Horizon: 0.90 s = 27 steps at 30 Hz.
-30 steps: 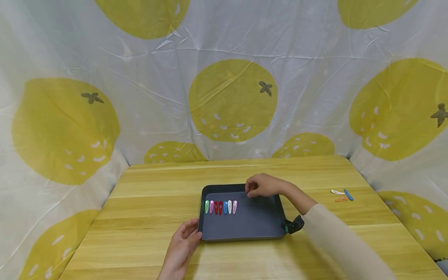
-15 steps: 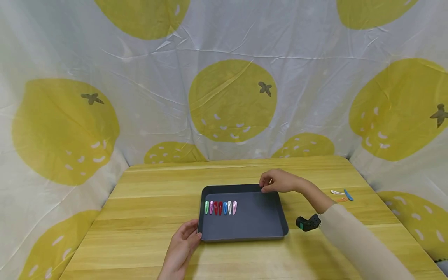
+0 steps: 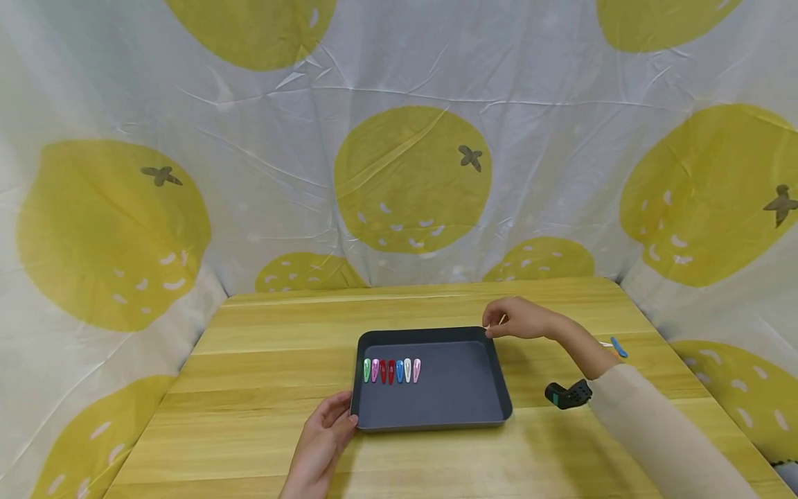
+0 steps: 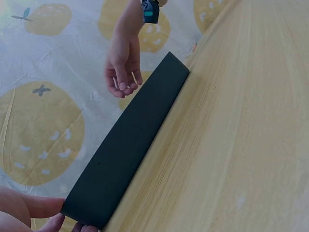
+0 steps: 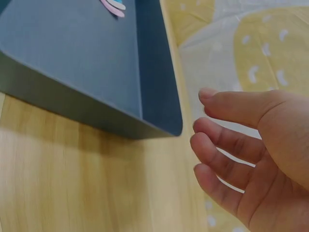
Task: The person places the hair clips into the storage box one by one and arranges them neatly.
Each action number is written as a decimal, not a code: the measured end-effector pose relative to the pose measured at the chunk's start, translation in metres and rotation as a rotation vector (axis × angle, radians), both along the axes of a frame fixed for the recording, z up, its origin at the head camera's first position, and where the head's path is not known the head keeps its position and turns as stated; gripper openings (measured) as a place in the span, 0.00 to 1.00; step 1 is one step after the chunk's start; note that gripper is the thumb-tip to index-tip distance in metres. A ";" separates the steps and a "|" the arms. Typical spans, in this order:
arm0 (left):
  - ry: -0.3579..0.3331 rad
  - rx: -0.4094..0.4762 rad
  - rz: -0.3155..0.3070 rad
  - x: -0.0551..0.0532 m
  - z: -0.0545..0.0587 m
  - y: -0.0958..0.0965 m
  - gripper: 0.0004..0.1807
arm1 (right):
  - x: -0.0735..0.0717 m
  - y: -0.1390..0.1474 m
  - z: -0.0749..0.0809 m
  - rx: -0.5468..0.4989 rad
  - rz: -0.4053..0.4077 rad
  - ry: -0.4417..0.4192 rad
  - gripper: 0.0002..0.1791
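Observation:
A dark grey tray (image 3: 458, 391) lies on the table. On its left side is a row of snap hair clips: green (image 3: 366, 370), pink, red, blue (image 3: 400, 371), white and pink (image 3: 417, 371). My left hand (image 3: 321, 438) grips the tray's near left corner; in the left wrist view its thumb and fingertips are at the tray wall (image 4: 128, 140). Above the far right corner hovers my right hand (image 3: 520, 319), holding nothing. The right wrist view shows its fingers (image 5: 227, 137) loosely bent, apart from the tray.
At the right of the wooden table (image 3: 262, 360) lie a blue hair clip (image 3: 618, 346), a white one and an orange one, partly covered by the right forearm. A black device (image 3: 569, 395) sits at the right wrist. A lemon-print cloth (image 3: 268, 173) surrounds the table.
My right hand has moved right, from over the tray's inside to its far right corner, its forearm now overlapping the loose clips. The left hand and the row of clips stay put.

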<state>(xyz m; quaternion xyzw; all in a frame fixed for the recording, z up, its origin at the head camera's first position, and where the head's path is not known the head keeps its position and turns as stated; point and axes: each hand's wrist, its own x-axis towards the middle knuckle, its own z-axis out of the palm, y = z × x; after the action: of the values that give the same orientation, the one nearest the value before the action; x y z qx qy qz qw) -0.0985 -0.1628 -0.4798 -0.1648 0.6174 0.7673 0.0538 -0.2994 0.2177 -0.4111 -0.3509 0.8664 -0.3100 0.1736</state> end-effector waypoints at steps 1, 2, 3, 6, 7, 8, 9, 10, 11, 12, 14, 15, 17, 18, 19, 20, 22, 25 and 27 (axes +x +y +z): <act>-0.001 0.000 0.001 0.000 0.000 0.000 0.32 | 0.000 0.002 0.000 0.000 -0.005 -0.002 0.08; 0.000 0.000 0.001 0.000 0.000 0.000 0.31 | 0.000 0.005 0.000 0.003 -0.011 -0.003 0.08; -0.001 -0.001 0.001 0.000 0.000 0.000 0.31 | -0.001 0.007 0.000 0.005 -0.016 -0.001 0.08; -0.002 0.000 0.001 0.000 0.001 0.000 0.31 | -0.002 0.015 0.001 0.011 -0.036 -0.007 0.09; -0.002 0.000 0.001 0.000 0.001 0.000 0.31 | -0.002 0.018 0.001 0.012 -0.043 -0.010 0.10; -0.002 0.001 0.000 0.000 0.001 0.000 0.31 | -0.002 0.020 0.001 0.014 -0.051 -0.013 0.10; -0.001 0.001 0.000 0.000 0.000 0.000 0.32 | -0.002 0.023 0.002 0.014 -0.059 -0.018 0.11; 0.000 0.002 -0.001 0.000 0.000 0.000 0.32 | -0.002 0.026 0.002 0.015 -0.068 -0.024 0.11; 0.001 0.002 -0.002 0.000 0.000 0.000 0.32 | -0.002 0.028 0.003 0.017 -0.078 -0.029 0.11; 0.003 0.003 -0.003 0.000 0.000 0.000 0.32 | -0.002 0.031 0.003 0.017 -0.086 -0.031 0.11; 0.008 0.005 -0.006 0.001 0.000 0.000 0.32 | -0.003 0.038 0.003 0.016 -0.101 -0.031 0.11; 0.012 0.006 -0.006 0.001 0.000 0.000 0.31 | -0.003 0.041 0.002 0.017 -0.109 -0.028 0.11; 0.020 0.009 -0.006 0.001 -0.001 0.001 0.31 | -0.004 0.048 0.000 0.015 -0.122 -0.022 0.11; 0.022 0.009 -0.006 0.002 -0.001 0.001 0.31 | -0.003 0.051 0.000 0.011 -0.123 -0.020 0.12; 0.023 0.009 -0.004 0.002 -0.001 0.000 0.31 | -0.004 0.055 -0.001 0.009 -0.134 -0.027 0.12; 0.024 0.009 -0.004 0.002 -0.001 0.000 0.31 | -0.003 0.058 -0.002 0.007 -0.145 -0.033 0.12; 0.023 0.009 -0.005 0.002 -0.001 0.000 0.31 | -0.002 0.066 -0.003 0.004 -0.173 -0.054 0.13; 0.020 0.008 -0.005 0.001 -0.001 0.000 0.31 | 0.000 0.077 -0.003 -0.005 -0.218 -0.093 0.14; 0.018 0.009 -0.004 0.001 -0.001 0.000 0.31 | 0.000 0.085 -0.003 -0.012 -0.238 -0.104 0.14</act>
<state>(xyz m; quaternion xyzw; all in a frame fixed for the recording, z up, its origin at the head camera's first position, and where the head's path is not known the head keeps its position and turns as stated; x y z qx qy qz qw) -0.0977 -0.1631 -0.4804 -0.1561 0.6148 0.7714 0.0504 -0.2989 0.3027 -0.4139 -0.2300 0.8899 -0.3515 0.1779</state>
